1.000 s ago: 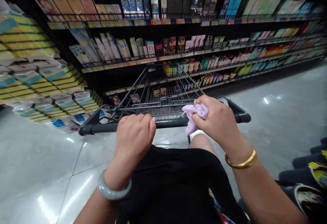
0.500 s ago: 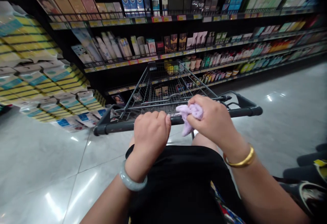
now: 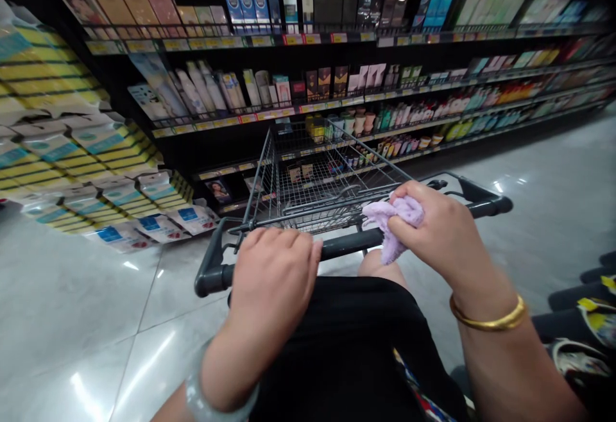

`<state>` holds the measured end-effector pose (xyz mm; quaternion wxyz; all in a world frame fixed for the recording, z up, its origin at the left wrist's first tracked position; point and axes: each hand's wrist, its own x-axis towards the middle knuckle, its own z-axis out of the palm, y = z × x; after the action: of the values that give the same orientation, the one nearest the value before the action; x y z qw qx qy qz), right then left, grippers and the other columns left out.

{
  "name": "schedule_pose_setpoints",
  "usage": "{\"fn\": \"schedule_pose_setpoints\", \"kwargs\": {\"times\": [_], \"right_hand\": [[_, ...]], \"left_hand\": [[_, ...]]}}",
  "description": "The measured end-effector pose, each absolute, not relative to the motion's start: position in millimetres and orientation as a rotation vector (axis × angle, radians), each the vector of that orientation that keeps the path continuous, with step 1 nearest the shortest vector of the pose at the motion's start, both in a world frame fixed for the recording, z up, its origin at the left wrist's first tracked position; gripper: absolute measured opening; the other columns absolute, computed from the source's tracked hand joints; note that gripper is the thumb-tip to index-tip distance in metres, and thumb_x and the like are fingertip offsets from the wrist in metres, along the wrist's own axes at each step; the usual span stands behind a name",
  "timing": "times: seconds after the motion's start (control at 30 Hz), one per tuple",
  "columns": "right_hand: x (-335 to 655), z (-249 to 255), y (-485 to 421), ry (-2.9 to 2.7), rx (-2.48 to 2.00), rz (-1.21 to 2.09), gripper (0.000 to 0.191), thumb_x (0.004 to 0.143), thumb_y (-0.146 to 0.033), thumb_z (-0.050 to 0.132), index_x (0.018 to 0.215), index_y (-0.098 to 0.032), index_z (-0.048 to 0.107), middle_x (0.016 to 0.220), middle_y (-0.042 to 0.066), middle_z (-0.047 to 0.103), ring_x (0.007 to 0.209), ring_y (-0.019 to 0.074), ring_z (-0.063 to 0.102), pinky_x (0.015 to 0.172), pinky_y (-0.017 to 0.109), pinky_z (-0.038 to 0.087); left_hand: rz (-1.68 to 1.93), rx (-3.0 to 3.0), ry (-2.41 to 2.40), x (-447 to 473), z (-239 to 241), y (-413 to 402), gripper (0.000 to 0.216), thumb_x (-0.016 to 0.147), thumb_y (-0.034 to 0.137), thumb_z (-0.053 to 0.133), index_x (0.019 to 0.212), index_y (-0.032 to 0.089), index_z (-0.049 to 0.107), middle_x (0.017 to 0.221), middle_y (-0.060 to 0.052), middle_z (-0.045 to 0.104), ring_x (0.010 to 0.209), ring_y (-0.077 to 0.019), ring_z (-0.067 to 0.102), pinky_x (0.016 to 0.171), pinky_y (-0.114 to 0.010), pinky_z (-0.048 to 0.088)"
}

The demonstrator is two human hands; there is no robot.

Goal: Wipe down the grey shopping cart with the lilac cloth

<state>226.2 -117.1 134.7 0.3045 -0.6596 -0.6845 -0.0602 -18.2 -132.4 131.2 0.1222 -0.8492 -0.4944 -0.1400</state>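
Note:
A wire shopping cart (image 3: 308,178) stands in front of me with its dark handle bar (image 3: 346,244) running across the view. My left hand (image 3: 275,274) is closed around the left part of that bar. My right hand (image 3: 440,233) is closed on a crumpled lilac cloth (image 3: 392,220) and presses it against the bar toward its right end. A pale bangle circles my left wrist and a gold bangle my right wrist. The cart's basket looks empty.
Dark shelves (image 3: 337,98) packed with boxes, tubes and bottles run along the far side of the aisle. Stacked yellow and white packs (image 3: 72,146) fill the left. A glossy grey tiled floor (image 3: 529,217) stretches right. Dark objects (image 3: 587,306) sit at the lower right.
The cart has swung and shifted right, its handle now slanting up to the right. Both hands moved with it, and the cloth slid right along the bar.

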Motion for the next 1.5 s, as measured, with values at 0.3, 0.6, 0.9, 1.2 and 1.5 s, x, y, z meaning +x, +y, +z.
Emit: {"fn": "schedule_pose_setpoints", "kwargs": {"times": [0.3, 0.6, 0.9, 1.2, 1.5], "right_hand": [[203.2, 131.7, -123.1, -1.881, -1.462, -0.126, 0.017, 0.075, -0.024, 0.061, 0.092, -0.021, 0.059, 0.104, 0.007, 0.064, 0.093, 0.0230, 0.061, 0.079, 0.034, 0.046], [202.6, 132.7, -120.5, -1.924, -1.394, 0.134, 0.022, 0.072, -0.023, 0.063, 0.094, -0.024, 0.060, 0.089, -0.001, 0.064, 0.078, 0.0172, 0.059, 0.071, 0.030, 0.044], [175.9, 131.6, -131.2, -2.004, -1.224, 0.022, 0.015, 0.072, -0.021, 0.062, 0.086, -0.021, 0.059, 0.091, 0.004, 0.062, 0.087, 0.0203, 0.057, 0.077, 0.033, 0.044], [195.9, 146.3, -105.6, -2.015, -1.253, 0.350, 0.022, 0.068, -0.018, 0.062, 0.088, -0.022, 0.055, 0.089, 0.000, 0.061, 0.080, 0.0168, 0.056, 0.071, 0.030, 0.046], [180.3, 124.0, -125.1, -1.975, -1.023, -0.052, 0.033, 0.084, -0.029, 0.068, 0.116, -0.024, 0.060, 0.108, 0.004, 0.068, 0.106, 0.0225, 0.060, 0.099, 0.041, 0.047]], "left_hand": [[-0.326, -2.260, -1.470, -30.2, 115.9, -134.2, 0.033, 0.097, 0.036, 0.037, 0.075, 0.021, 0.058, 0.064, -0.003, 0.059, 0.060, -0.0223, 0.056, 0.059, -0.035, 0.027], [-0.416, -2.229, -1.440, -21.4, 109.3, -136.5, 0.031, 0.095, 0.036, 0.041, 0.072, 0.022, 0.056, 0.063, -0.003, 0.059, 0.062, -0.0217, 0.055, 0.062, -0.034, 0.026], [-0.445, -2.215, -1.434, -12.8, 108.0, -138.3, 0.030, 0.095, 0.035, 0.041, 0.070, 0.022, 0.054, 0.061, -0.003, 0.057, 0.060, -0.0217, 0.053, 0.062, -0.034, 0.025], [-0.450, -2.197, -1.430, -10.8, 107.8, -140.2, 0.028, 0.093, 0.035, 0.044, 0.070, 0.022, 0.054, 0.061, -0.003, 0.057, 0.061, -0.0217, 0.054, 0.062, -0.035, 0.025], [-0.461, -2.216, -1.419, -10.7, 108.0, -140.0, 0.029, 0.094, 0.035, 0.044, 0.071, 0.022, 0.055, 0.062, -0.002, 0.058, 0.061, -0.0213, 0.055, 0.062, -0.035, 0.027]]}}
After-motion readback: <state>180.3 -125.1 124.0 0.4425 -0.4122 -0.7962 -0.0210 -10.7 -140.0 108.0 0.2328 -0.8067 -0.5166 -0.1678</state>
